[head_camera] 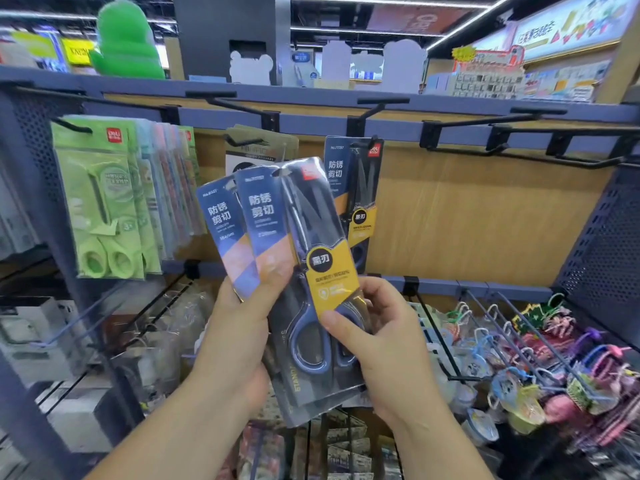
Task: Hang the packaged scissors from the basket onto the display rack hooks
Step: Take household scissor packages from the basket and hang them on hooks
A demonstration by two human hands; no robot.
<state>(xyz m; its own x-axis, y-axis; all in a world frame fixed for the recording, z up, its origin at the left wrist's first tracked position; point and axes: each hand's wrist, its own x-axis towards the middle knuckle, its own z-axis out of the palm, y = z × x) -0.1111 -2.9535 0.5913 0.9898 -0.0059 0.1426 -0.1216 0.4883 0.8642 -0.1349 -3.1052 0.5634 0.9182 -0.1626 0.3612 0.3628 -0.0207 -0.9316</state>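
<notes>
blister packs of scissors (270,216) | left hand (239,327) grips | right hand (381,341) pinches

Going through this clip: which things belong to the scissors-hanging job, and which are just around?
Job: left hand gripping fanned scissor packs; right hand pinching the front pack; matching pack already hung; empty hooks to the right.
Just around: green scissors packs, green plush toy, colourful trinkets on lower hooks.
</notes>
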